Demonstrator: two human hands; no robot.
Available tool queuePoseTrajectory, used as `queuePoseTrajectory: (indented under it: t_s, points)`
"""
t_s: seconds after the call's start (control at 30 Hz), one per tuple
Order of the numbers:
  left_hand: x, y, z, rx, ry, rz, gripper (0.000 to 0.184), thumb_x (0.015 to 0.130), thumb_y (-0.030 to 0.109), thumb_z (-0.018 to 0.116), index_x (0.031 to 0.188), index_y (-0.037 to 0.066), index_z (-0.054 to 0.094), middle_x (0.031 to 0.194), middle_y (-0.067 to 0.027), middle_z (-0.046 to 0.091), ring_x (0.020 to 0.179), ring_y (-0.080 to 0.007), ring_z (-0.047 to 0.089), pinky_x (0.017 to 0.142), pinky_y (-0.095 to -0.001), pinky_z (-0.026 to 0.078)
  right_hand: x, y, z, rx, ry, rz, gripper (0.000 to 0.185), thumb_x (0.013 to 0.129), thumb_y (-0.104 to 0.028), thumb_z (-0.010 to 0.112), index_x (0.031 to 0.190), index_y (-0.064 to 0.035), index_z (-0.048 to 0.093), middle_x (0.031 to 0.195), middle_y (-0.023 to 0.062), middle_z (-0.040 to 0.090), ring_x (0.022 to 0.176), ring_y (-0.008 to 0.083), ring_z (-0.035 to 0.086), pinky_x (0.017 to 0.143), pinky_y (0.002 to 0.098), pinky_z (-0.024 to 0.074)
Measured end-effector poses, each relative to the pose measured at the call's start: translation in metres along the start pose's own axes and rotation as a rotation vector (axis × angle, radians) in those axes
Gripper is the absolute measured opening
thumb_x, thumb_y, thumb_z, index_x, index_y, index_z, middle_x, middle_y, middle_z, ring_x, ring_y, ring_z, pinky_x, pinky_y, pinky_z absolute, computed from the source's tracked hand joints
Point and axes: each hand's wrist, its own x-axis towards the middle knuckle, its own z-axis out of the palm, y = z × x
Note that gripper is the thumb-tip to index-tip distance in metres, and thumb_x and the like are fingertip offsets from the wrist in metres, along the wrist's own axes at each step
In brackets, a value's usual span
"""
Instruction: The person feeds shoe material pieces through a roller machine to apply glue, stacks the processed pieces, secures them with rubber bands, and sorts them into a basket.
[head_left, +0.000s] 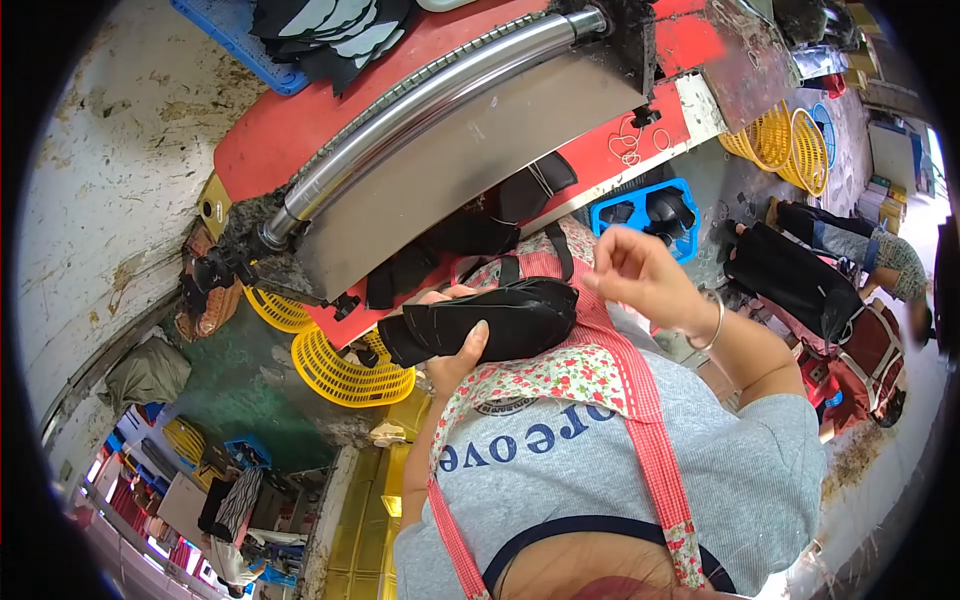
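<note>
My left hand (458, 362) is wrapped round a black fabric piece (500, 322), its thumb on the near side and the other fingers mostly hidden behind. The piece is long, rounded at its right end, with layered flaps at the left. My right hand (640, 278), a bangle at the wrist, is raised just right of the piece, apart from it. Its fingers are curled towards the thumb; anything between them is too small to make out. Below the hands lies a floral apron (540, 385) with red checked straps.
Ahead is a red table (270, 150) with a metal plate and a chrome bar (430, 110). More black pieces (530, 190) lie at its near edge. A blue basket (680, 245) and yellow baskets (345, 370) stand beyond. Other people (895, 265) are at right and lower left.
</note>
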Motion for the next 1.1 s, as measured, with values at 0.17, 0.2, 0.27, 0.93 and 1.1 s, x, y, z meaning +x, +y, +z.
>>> queuePoseTrajectory:
  t_s: [0.17, 0.2, 0.27, 0.93, 1.1]
  points:
    - [0.009, 0.011, 0.013, -0.072, -0.029, -0.051, 0.068, 0.069, -0.001, 0.064, 0.129, 0.005, 0.031, 0.118, -0.0160, 0.050, 0.116, -0.0248, 0.050, 0.101, -0.0384, 0.038, 0.033, -0.027, 0.028, -0.703, -0.228, -0.503, 0.062, 0.081, -0.016, 0.066, 0.132, 0.0008, 0.035, 0.120, 0.0173, 0.046, 0.108, 0.0263, 0.050, 0.093, 0.0361, 0.0414]
    - [0.010, 0.013, 0.013, -0.078, -0.040, -0.063, 0.072, 0.068, -0.001, 0.064, 0.131, 0.005, 0.030, 0.119, -0.0165, 0.049, 0.117, -0.0252, 0.049, 0.101, -0.0383, 0.038, 0.040, -0.025, 0.035, -0.760, -0.306, -0.504, 0.063, 0.082, -0.021, 0.065, 0.133, 0.0002, 0.035, 0.120, 0.0185, 0.046, 0.107, 0.0288, 0.050, 0.094, 0.0372, 0.0411]
    - [0.016, 0.005, 0.010, -0.023, -0.112, 0.105, 0.076, 0.071, 0.011, 0.066, 0.135, 0.005, 0.028, 0.127, -0.0181, 0.046, 0.121, -0.0260, 0.045, 0.103, -0.0396, 0.037, 0.050, -0.007, 0.045, -0.920, -0.344, -0.554, 0.066, 0.084, -0.035, 0.061, 0.134, -0.0001, 0.034, 0.113, 0.0207, 0.049, 0.102, 0.0354, 0.050, 0.091, 0.0416, 0.0407]
    - [0.022, 0.024, -0.014, -0.578, -0.044, -0.503, 0.069, 0.096, 0.055, 0.017, 0.139, 0.004, 0.030, 0.136, -0.0114, 0.042, 0.126, -0.0236, 0.041, 0.104, -0.0390, 0.035, 0.085, -0.017, 0.034, -0.690, -0.609, -0.063, 0.069, 0.083, -0.044, 0.061, 0.129, 0.0007, 0.037, 0.109, 0.0238, 0.057, 0.102, 0.0355, 0.058, 0.085, 0.0382, 0.0463]
    - [0.030, 0.011, -0.008, -0.428, -0.134, -0.471, 0.069, 0.094, 0.059, 0.018, 0.144, 0.012, 0.022, 0.136, -0.0108, 0.042, 0.124, -0.0231, 0.043, 0.104, -0.0387, 0.035, 0.084, -0.021, 0.034, -0.824, -0.659, -0.067, 0.070, 0.084, -0.038, 0.062, 0.133, 0.0008, 0.031, 0.113, 0.0251, 0.055, 0.105, 0.0330, 0.057, 0.087, 0.0378, 0.0449]
